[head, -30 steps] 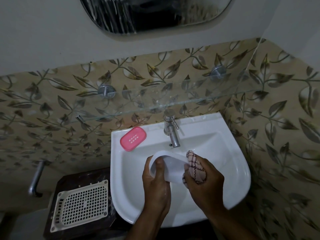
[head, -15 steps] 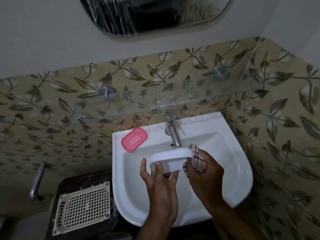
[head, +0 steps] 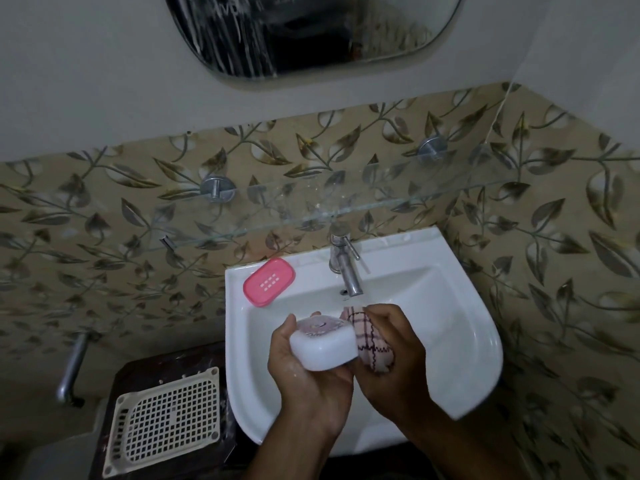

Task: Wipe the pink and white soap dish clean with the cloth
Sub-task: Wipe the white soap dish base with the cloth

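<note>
My left hand [head: 304,372] grips the white part of the soap dish [head: 323,344] over the white sink [head: 460,334], its pale pink patterned face turned up and away. My right hand [head: 394,362] holds a bunched pink checked cloth [head: 372,342] pressed against the dish's right end. The pink insert of the soap dish [head: 269,281], with small white drain holes, lies flat on the sink's back left rim, apart from both hands.
A chrome tap [head: 344,265] stands at the sink's back, just beyond the hands. A glass shelf [head: 311,216] runs along the leaf-patterned tiles above it. A cream perforated tray [head: 166,419] lies on a dark stand left of the sink. A mirror [head: 311,32] hangs above.
My left hand has turned the white dish piece over, so its patterned face now shows, and brought it lower. The cloth in my right hand has stayed against its right end.
</note>
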Demonstrator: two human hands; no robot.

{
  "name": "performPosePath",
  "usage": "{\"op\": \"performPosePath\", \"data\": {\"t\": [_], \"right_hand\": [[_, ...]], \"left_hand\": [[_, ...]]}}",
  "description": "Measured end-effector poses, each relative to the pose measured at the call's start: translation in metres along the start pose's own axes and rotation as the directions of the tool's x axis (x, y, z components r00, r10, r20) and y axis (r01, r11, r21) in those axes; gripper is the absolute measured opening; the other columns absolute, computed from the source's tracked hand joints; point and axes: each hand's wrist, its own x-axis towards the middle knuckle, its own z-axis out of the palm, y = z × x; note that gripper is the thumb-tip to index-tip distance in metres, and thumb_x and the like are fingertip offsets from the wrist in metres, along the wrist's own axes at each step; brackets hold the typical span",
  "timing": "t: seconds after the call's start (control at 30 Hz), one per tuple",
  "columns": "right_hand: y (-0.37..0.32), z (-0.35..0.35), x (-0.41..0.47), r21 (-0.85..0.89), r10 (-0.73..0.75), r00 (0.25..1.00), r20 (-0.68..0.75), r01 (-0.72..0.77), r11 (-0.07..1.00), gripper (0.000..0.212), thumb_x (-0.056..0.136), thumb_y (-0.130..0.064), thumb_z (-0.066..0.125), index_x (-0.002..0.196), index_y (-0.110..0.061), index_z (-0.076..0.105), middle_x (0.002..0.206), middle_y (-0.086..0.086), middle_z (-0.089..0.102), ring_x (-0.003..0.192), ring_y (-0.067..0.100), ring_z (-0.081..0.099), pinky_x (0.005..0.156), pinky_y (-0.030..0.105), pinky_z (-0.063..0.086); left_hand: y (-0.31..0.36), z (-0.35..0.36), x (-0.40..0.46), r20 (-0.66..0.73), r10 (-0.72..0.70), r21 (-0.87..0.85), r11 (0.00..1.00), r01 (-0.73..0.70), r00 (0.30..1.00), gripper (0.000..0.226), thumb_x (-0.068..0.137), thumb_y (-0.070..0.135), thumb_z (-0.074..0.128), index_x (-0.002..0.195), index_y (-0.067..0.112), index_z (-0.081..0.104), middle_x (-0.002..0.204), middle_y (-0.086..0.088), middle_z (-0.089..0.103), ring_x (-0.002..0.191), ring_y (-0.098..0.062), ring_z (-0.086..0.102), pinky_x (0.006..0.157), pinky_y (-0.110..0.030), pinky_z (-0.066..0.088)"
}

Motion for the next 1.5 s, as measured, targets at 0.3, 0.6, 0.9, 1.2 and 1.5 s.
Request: {"op": "performPosePath", "data": {"t": [0.3,0.6,0.9,1.2,1.5], "right_hand": [[0.021,-0.025,-0.005,-0.020,0.223,0.932,0.286,-0.227,0.974,0.063,0.078,-0.026,0.087,0.134,-0.035,0.060,0.113,-0.015,0.069,0.105,0.003,0.069,0.088,0.017,0.055],[-0.002,-0.043,-0.005,0.141,0.342,0.834,0.432,-0.438,0.888,0.033,0.080,-0.049,0.066,0.111,-0.036,0.063,0.107,-0.010,0.070,0.099,0.006,0.068,0.081,0.017,0.051],[0.007,-0.020,-0.013,-0.077,0.202,0.946,0.252,-0.189,0.979,0.032,0.094,-0.039,0.060,0.121,-0.023,0.064,0.126,-0.010,0.055,0.116,0.005,0.061,0.097,0.032,0.054],[0.005,-0.004,0.010,-0.083,0.195,0.973,0.124,-0.186,0.979,0.021,0.095,-0.027,0.061,0.112,-0.019,0.071,0.115,-0.009,0.059,0.107,0.003,0.065,0.092,0.028,0.055],[0.006,-0.008,0.016,-0.095,0.185,0.961,0.206,-0.169,0.981,0.020,0.093,-0.027,0.061,0.108,-0.021,0.073,0.109,-0.007,0.063,0.101,-0.001,0.064,0.090,0.018,0.052]], "left_hand": [[0.040,-0.031,0.032,0.170,-0.372,0.225,0.916,0.332,0.913,0.066,0.093,0.062,0.048,0.145,0.021,0.053,0.147,-0.025,0.055,0.138,-0.047,0.049,0.113,-0.076,0.025],[0.010,-0.051,0.044,0.069,-0.253,0.344,0.914,0.215,0.965,0.057,0.101,0.061,0.035,0.143,0.029,0.056,0.129,-0.021,0.070,0.105,-0.042,0.073,0.085,-0.057,0.060],[-0.015,-0.046,0.033,0.040,-0.274,0.436,0.870,0.230,0.961,0.064,0.103,0.057,0.034,0.143,0.014,0.058,0.137,-0.020,0.065,0.135,-0.040,0.054,0.113,-0.052,0.041],[-0.026,-0.045,0.028,0.038,-0.248,0.422,0.882,0.210,0.968,0.063,0.100,0.057,0.039,0.117,0.010,0.077,0.120,-0.019,0.074,0.098,-0.031,0.075,0.092,-0.047,0.057],[-0.034,-0.036,0.022,-0.052,-0.200,0.374,0.904,0.205,0.978,0.077,0.102,0.066,0.023,0.123,0.005,0.066,0.106,-0.025,0.070,0.087,-0.045,0.065,0.070,-0.048,0.053]]}}
